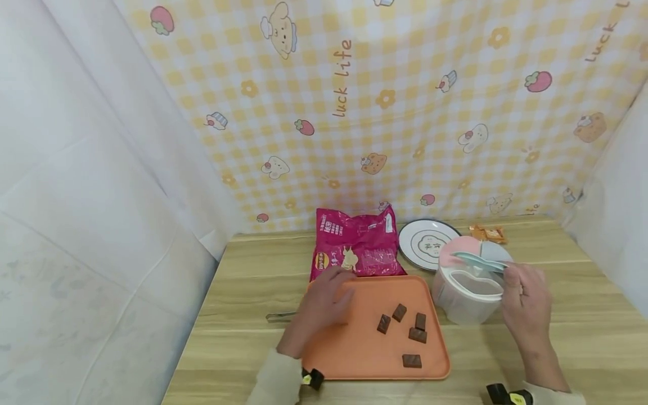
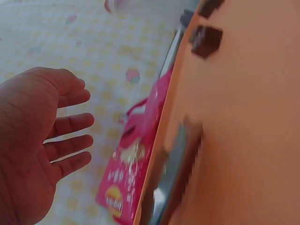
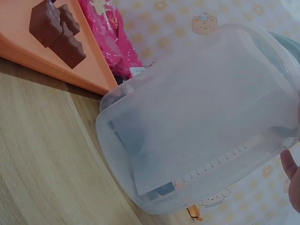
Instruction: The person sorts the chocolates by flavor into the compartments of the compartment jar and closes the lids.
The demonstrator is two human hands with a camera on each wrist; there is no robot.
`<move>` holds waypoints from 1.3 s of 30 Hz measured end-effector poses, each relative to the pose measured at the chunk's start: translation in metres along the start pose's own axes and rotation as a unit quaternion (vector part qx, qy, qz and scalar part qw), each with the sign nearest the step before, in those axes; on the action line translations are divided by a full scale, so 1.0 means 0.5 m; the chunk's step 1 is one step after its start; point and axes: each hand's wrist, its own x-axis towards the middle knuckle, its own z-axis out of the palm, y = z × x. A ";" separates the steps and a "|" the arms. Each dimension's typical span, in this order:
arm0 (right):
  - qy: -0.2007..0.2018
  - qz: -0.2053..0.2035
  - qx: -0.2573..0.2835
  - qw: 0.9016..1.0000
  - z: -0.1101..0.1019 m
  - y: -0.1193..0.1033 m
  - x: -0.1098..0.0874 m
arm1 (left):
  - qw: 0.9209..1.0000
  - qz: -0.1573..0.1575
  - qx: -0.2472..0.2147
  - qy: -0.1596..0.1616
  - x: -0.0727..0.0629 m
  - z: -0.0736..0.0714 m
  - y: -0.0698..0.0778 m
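Head view: right fingers (image 1: 512, 277) pinch the container's (image 1: 467, 306) teal lid (image 1: 477, 261); left fingers (image 1: 337, 278) extend loosely, empty.

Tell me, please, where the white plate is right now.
In the head view, the white plate lies right of centre, between the magenta bag and the translucent container.

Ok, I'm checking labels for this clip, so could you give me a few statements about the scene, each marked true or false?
1. Five brown chocolate pieces lie on the orange tray. True.
2. The left hand grips a chocolate piece. False: the left hand holds nothing.
3. The right hand is at the container. True.
4. The pink bag lies on the plate. False: it is beside the plate, to its left in the head view.
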 end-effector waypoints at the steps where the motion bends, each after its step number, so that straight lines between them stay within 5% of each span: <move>1: 0.000 -0.002 0.001 1.000 0.000 0.000 0.000 | 1.000 -0.007 0.000 -0.004 -0.011 -0.006 -0.012; 6: 0.002 -0.008 0.004 1.000 0.000 -0.001 0.000 | 0.998 -0.037 -0.008 -0.041 -0.063 -0.036 -0.058; 13: -0.011 0.001 0.002 1.000 -0.001 -0.001 0.000 | 0.996 -0.083 -0.019 -0.015 -0.135 -0.072 -0.112; 19: -0.007 -0.006 0.010 1.000 -0.001 -0.001 0.000 | 0.991 -0.110 -0.062 -0.035 -0.181 -0.088 -0.147; 28: -0.006 -0.005 0.014 1.000 0.000 0.002 -0.002 | 0.984 -0.100 -0.127 -0.076 -0.196 -0.082 -0.161; 33: -0.001 -0.010 0.017 1.000 0.001 0.004 -0.003 | 0.981 -0.117 -0.128 -0.088 -0.197 -0.076 -0.163; 39: -0.004 -0.007 0.014 1.000 0.000 0.004 -0.002 | 0.985 -0.093 -0.121 -0.075 -0.198 -0.075 -0.164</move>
